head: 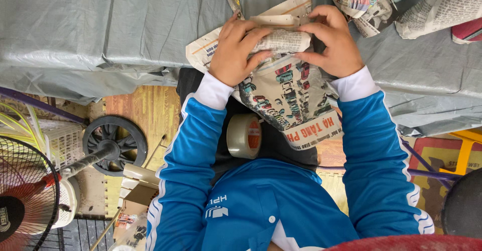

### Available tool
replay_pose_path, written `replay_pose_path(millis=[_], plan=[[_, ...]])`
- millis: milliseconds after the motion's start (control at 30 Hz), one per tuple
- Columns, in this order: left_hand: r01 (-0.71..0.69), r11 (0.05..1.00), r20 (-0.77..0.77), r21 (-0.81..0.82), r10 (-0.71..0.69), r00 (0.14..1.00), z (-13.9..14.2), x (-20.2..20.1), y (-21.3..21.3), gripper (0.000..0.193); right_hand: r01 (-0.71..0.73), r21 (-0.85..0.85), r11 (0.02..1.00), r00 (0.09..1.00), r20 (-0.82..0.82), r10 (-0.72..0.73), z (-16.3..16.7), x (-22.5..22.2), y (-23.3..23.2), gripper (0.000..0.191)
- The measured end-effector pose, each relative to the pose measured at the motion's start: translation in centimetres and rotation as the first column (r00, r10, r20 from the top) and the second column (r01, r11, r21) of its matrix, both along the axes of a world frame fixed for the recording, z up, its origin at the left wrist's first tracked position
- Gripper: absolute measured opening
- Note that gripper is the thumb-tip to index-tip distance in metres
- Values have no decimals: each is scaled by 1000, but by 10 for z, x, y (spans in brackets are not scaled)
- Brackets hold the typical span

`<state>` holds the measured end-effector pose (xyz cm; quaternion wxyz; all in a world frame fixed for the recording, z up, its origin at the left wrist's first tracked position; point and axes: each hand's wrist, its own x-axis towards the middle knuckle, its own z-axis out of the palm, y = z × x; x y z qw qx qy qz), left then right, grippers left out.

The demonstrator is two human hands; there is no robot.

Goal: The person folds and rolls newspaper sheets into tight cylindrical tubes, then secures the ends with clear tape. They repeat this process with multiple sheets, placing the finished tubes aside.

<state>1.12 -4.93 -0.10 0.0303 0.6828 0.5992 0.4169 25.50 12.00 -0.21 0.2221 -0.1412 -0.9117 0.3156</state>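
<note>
newsprint bundle (281, 40) at the grey table edge (125, 65), left hand (236, 50) and right hand (334, 42) grips closed on it.

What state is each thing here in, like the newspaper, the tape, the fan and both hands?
Newspaper bundle: folded, partly wrapped, pressed on the table edge.
Left hand: fingers curled, gripping the bundle.
Right hand: pressing the fold down.
Tape roll: resting on the lap, untouched.
Loose newspapers: crumpled on the grey cover.
Fan: whether it spins cannot be told.
</note>
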Motion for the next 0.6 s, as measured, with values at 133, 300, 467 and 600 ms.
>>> replay_pose_path(millis=[133, 300, 467, 600], plan=[[19, 1000, 57, -23, -18, 998, 2, -2, -6, 57, 27, 34, 999, 999, 36, -29, 0, -2, 4, 44], [-79, 994, -28, -69, 77, 997, 0, -1, 0, 52, 76, 54, 996, 994, -78, -71, 11, -1, -8, 55], [-128, 989, -94, -76, 121, 988, 6, 0, -2, 66, 121, 314, 942, 992, -16, -122, 14, -8, -19, 60], [-335, 942, -155, -12, 329, 932, 14, -3, -19, 83, 181, 272, 945, 983, -32, -179, 8, -9, -22, 51]])
